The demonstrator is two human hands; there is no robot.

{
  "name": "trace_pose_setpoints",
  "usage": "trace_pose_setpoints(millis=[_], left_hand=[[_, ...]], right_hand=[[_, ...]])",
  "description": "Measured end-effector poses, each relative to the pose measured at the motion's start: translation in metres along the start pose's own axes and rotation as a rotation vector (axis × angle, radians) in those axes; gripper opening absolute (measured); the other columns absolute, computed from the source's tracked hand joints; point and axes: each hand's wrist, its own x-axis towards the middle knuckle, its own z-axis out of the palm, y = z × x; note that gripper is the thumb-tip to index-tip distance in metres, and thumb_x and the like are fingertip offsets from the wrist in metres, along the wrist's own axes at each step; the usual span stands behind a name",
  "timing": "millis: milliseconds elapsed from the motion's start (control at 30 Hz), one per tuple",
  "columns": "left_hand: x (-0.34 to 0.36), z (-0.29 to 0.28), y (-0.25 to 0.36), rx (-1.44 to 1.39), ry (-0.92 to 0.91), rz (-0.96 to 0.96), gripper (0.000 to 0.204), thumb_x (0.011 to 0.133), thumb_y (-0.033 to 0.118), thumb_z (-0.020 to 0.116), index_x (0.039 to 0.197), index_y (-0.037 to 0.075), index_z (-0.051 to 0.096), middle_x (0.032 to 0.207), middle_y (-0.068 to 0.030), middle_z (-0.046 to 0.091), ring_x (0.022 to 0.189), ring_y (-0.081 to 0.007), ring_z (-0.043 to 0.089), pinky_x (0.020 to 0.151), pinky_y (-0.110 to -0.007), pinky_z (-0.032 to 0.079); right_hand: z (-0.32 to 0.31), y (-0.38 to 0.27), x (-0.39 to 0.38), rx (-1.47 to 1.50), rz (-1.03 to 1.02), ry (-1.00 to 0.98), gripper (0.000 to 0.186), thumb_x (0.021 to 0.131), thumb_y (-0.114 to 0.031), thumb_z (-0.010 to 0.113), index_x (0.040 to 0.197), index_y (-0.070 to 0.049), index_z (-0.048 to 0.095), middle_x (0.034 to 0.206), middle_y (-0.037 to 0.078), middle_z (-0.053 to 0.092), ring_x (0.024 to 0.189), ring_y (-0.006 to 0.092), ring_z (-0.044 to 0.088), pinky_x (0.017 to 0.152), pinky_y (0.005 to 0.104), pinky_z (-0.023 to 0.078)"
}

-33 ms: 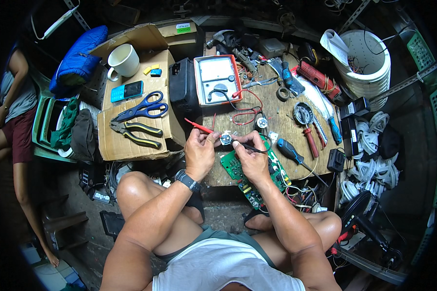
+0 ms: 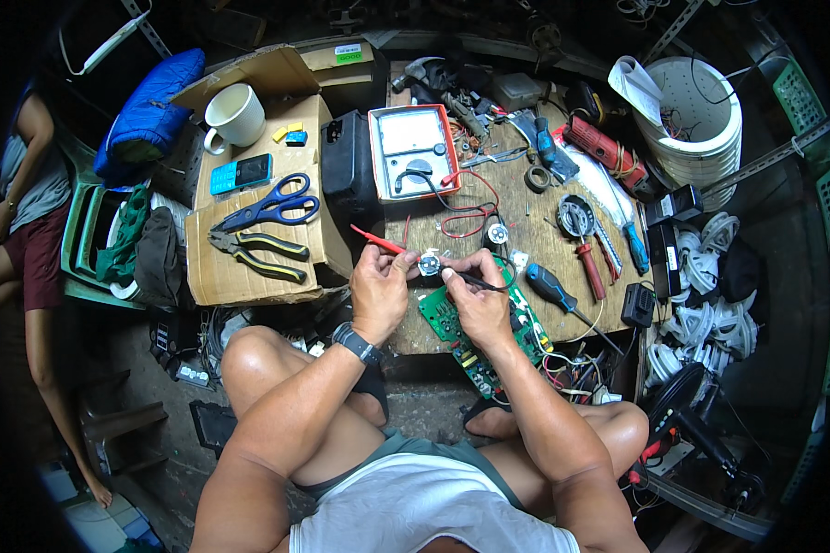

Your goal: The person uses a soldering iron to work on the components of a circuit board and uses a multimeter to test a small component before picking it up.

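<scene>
My left hand [image 2: 379,290] is closed on a red test probe [image 2: 378,240], its fingertips also at the edge of a small round silver part with dark spots [image 2: 429,264]. My right hand [image 2: 478,300] pinches a black test probe [image 2: 481,283], its fingertips against the part's other side. Thin leads run to an analog meter [image 2: 413,152] with an orange-red rim, farther back on the wooden table. A similar round part [image 2: 497,233] lies just beyond my right hand. Beneath that hand is a green circuit board [image 2: 443,316], partly hidden by the forearm.
Scissors [image 2: 290,205], pliers [image 2: 263,255], a blue phone [image 2: 241,173] and a white mug [image 2: 237,115] rest on cardboard at left. Screwdrivers [image 2: 551,288], a red power tool [image 2: 604,152] and a white bucket [image 2: 696,106] stand or lie at right. Another person [image 2: 37,203] is at far left.
</scene>
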Motion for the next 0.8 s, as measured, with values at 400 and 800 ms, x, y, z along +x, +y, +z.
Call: trace_pose_setpoints(millis=[400,800], left_hand=[[-0.0001,-0.0007,0.0,0.013,-0.007,0.0,0.022,0.103,0.011,0.07,0.107,-0.006,0.055,0.098,-0.0176,0.075,0.092,-0.0196,0.076,0.077,-0.031,0.065],[0.0,-0.0024,-0.0022,0.074,-0.014,-0.018,0.019,0.103,0.009,0.069,0.11,-0.003,0.055,0.099,-0.0133,0.072,0.092,-0.018,0.074,0.08,-0.033,0.066]], right_hand=[[-0.0004,-0.0013,-0.0003,0.0,0.03,-0.002,0.015,0.102,-0.003,0.066,0.106,0.0,0.052,0.121,0.019,0.073,0.103,0.0144,0.07,0.083,0.0276,0.06],[-0.0008,0.003,-0.0005,0.048,0.012,-0.019,0.015,0.102,-0.003,0.066,0.107,-0.001,0.052,0.124,0.019,0.072,0.109,0.0156,0.069,0.09,0.0295,0.058]])
